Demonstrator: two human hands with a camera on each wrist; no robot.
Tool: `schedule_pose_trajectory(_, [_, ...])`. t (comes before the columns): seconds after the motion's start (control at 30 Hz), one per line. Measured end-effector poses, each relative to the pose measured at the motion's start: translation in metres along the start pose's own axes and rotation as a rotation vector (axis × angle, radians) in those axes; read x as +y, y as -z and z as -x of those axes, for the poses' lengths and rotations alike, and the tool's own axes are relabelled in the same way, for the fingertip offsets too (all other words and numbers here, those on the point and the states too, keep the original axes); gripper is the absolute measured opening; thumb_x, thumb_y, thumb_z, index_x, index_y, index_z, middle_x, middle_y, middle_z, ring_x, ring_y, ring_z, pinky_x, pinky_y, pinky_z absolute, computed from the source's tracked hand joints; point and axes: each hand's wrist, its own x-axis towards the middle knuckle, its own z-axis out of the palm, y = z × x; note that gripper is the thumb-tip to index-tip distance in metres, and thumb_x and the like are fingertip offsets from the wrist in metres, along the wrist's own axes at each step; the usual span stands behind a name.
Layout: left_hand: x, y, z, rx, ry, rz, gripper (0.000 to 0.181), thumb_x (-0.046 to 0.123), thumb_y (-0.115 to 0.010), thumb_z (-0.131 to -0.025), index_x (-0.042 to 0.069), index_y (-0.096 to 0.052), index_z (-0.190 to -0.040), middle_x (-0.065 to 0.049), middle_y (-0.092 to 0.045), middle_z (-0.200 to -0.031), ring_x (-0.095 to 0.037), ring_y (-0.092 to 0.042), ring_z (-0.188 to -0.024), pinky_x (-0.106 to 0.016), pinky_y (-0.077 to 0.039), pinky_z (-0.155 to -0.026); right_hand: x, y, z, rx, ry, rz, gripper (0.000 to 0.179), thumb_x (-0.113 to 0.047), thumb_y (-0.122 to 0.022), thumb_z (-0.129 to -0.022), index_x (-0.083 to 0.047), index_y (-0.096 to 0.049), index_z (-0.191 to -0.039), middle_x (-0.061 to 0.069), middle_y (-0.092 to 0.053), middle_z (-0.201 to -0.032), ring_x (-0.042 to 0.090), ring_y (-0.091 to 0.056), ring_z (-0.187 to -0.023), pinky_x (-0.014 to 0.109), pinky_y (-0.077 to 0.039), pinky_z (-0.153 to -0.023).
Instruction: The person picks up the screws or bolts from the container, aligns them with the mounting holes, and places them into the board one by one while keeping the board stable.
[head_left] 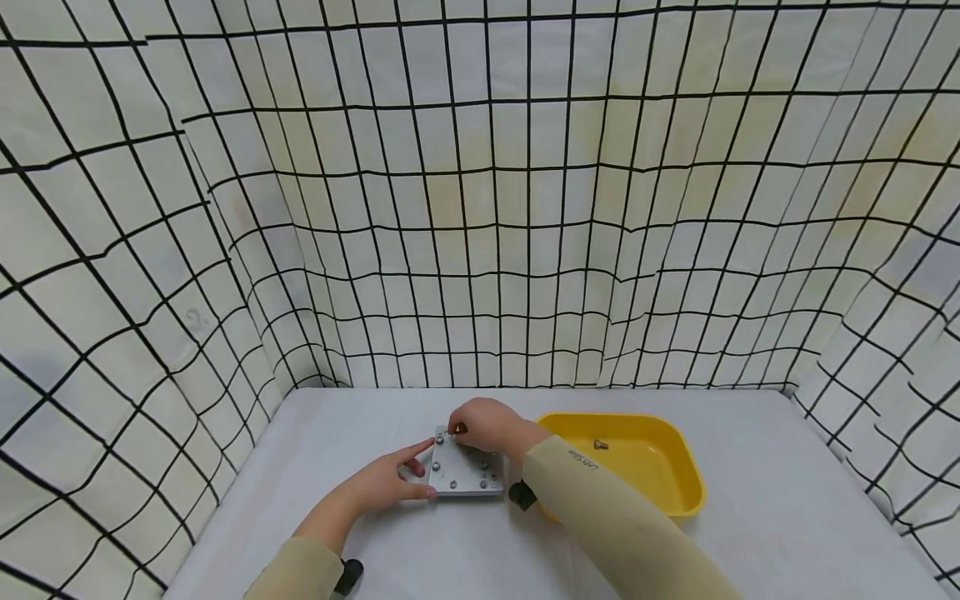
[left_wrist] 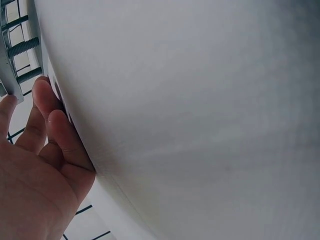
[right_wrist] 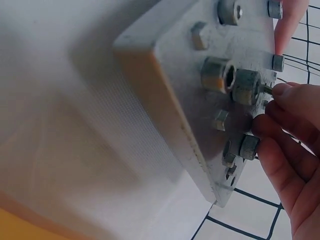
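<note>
A thick silver metal plate (head_left: 467, 468) studded with bolts and socket-head screws lies on the table's white cover. Threaded bolt shanks (left_wrist: 26, 47) stick out beneath it in the left wrist view. My left hand (head_left: 382, 486) lies at its left side, index fingertip on the edge near the far corner and thumb at the near corner. Over the far left part of the plate is my right hand (head_left: 491, 425). In the right wrist view its fingers (right_wrist: 295, 102) pinch a small thin screw (right_wrist: 267, 90), mostly hidden, beside a large socket-head screw (right_wrist: 246, 86).
A yellow tray (head_left: 686, 479) stands just right of the plate, partly behind my right forearm. One loose bolt (head_left: 601, 445) lies in it. White walls with black netting (head_left: 525, 250) enclose the table (head_left: 780, 500) at the back and sides.
</note>
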Motion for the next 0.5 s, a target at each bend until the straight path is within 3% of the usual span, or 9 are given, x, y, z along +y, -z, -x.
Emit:
schedule_pose_trajectory(0.27, [0.001,0.0002,0.0003,-0.005,-0.005,-0.002,0.092,0.045,-0.087,-0.072,0.025,-0.043,-0.151,0.005,-0.059,-0.105,-0.014,-0.052,-0.077,-0.039,-0.04,-0.079,0.0009,-0.0007,-0.0003,-0.005,-0.007,-0.012,0.017,-0.021,-0.067,-0.096,-0.022,-0.076,-0.111,-0.013,-0.067,-0.096,0.008,-0.054,-0.082,0.023,-0.047,-0.083])
schedule_pose_trajectory(0.5, [0.0013,0.0003,0.0002,-0.01,0.012,0.009,0.093,0.045,-0.087,-0.072,0.027,-0.043,-0.151,0.005,-0.059,-0.105,-0.014,-0.053,-0.078,-0.039,-0.041,-0.08,-0.0003,0.0007,0.0017,-0.023,0.001,-0.018,0.019,-0.021,-0.068,-0.096,-0.024,-0.075,-0.113,-0.013,-0.062,-0.087,0.007,-0.053,-0.078,0.021,-0.045,-0.075])
